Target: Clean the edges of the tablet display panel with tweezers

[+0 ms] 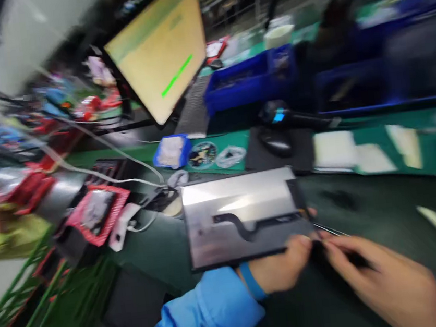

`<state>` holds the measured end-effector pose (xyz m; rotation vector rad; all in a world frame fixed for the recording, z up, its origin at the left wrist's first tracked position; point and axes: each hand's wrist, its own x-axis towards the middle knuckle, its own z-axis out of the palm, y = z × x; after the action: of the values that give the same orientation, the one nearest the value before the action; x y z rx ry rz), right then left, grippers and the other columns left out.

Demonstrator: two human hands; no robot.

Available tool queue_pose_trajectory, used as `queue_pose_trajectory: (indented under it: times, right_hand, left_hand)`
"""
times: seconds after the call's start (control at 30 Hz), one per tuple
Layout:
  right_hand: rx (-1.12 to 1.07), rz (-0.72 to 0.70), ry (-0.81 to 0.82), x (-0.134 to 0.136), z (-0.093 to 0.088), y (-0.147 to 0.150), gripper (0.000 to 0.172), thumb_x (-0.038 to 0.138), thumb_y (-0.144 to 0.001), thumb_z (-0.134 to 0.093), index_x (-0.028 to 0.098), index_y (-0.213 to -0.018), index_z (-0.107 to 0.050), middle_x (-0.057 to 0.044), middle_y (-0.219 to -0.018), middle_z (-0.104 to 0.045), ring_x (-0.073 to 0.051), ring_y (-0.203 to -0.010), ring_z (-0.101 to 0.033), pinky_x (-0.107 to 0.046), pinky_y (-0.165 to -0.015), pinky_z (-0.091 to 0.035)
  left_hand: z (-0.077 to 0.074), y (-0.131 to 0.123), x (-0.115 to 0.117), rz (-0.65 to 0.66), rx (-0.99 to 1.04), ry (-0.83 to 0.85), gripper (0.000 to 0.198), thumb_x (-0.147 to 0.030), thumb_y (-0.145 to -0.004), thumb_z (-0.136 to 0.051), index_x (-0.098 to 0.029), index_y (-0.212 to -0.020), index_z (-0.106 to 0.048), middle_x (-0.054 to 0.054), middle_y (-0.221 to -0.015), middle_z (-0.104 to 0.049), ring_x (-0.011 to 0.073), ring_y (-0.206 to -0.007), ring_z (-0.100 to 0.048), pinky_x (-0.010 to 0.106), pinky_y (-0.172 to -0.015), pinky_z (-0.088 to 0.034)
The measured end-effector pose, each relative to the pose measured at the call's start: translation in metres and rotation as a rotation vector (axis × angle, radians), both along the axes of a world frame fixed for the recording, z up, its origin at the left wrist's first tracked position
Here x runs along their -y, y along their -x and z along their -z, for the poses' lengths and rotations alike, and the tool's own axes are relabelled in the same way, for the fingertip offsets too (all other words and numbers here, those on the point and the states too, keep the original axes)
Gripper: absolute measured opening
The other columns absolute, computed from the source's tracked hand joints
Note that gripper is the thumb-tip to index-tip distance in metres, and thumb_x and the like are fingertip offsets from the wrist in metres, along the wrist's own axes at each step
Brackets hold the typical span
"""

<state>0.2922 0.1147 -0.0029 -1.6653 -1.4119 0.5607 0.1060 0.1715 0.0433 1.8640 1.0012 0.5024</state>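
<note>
The left hand (283, 269) pinches the near-right corner of a thin, stiff, probably slippery metal panel (243, 215); the right hand (376, 276), fingers closed, meets it there, gripping something too blurred to name.

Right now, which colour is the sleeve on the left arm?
Light blue sleeve, with a darker blue cuff at the wrist; head view.
</note>
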Motion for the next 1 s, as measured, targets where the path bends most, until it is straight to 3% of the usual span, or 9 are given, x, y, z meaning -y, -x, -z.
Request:
queue_pose_trajectory:
  times: [0.07,0.17,0.27,0.47,0.7,1.0]
  right_hand:
    - [0.080,-0.078,-0.128,-0.002,-0.018,0.003,0.013,0.035,-0.089,-0.064,0.027,-0.084,-0.074,-0.005,-0.084,-0.080,-0.023,-0.071,-0.075,-0.032,-0.066,-0.059]
    - [0.087,-0.100,-0.162,-0.009,-0.029,0.006,0.013,0.025,-0.092,-0.059,0.025,-0.086,-0.070,-0.004,-0.089,-0.081,-0.020,-0.074,-0.075,-0.029,-0.068,-0.058]
    - [0.048,-0.095,-0.137,-0.012,-0.032,0.007,0.011,0.023,-0.094,-0.059,0.023,-0.090,-0.069,-0.005,-0.090,-0.080,-0.019,-0.076,-0.074,-0.029,-0.071,-0.058]
    - [0.025,-0.152,-0.171,-0.007,-0.037,0.010,0.012,0.022,-0.095,-0.056,0.023,-0.088,-0.066,-0.005,-0.089,-0.078,-0.019,-0.084,-0.075,-0.029,-0.075,-0.057]
    - [0.005,-0.193,-0.198,-0.008,-0.035,0.007,0.013,0.022,-0.097,-0.055,0.024,-0.086,-0.062,-0.004,-0.083,-0.077,-0.021,-0.091,-0.077,-0.030,-0.075,-0.056]
    - [-0.080,-0.229,-0.156,-0.008,-0.035,0.007,0.012,0.022,-0.096,-0.056,0.023,-0.085,-0.061,-0.003,-0.078,-0.074,-0.021,-0.095,-0.076,-0.029,-0.075,-0.056]
  left_hand:
    - [0.000,0.002,0.000,-0.062,0.006,0.075,0.053,-0.050,-0.104,-0.032,-0.024,-0.131,-0.069,0.004,-0.133,-0.070,0.0218,-0.138,-0.054,0.042,-0.127,-0.033]
    - [0.010,0.002,-0.005,-0.104,-0.003,0.097,0.056,-0.058,-0.101,-0.035,-0.023,-0.128,-0.070,0.004,-0.130,-0.071,0.0225,-0.143,-0.050,0.042,-0.130,-0.026]
    - [0.017,0.000,-0.008,-0.145,0.029,0.002,0.058,-0.060,-0.099,-0.039,-0.019,-0.130,-0.068,0.007,-0.135,-0.068,0.0250,-0.144,-0.048,0.044,-0.131,-0.021]
    - [0.009,0.003,-0.007,-0.130,0.106,-0.004,0.058,-0.057,-0.100,-0.039,-0.021,-0.139,-0.063,0.004,-0.138,-0.067,0.0227,-0.139,-0.054,0.040,-0.128,-0.031]
    - [0.012,0.005,-0.008,-0.107,0.146,-0.026,0.058,-0.054,-0.101,-0.043,-0.021,-0.147,-0.056,0.003,-0.152,-0.055,0.0225,-0.143,-0.049,0.042,-0.131,-0.021]
    - [0.005,0.003,-0.007,-0.097,0.151,-0.049,0.051,-0.051,-0.102,-0.042,-0.023,-0.140,-0.063,0.002,-0.147,-0.060,0.0219,-0.140,-0.052,0.042,-0.132,-0.020]
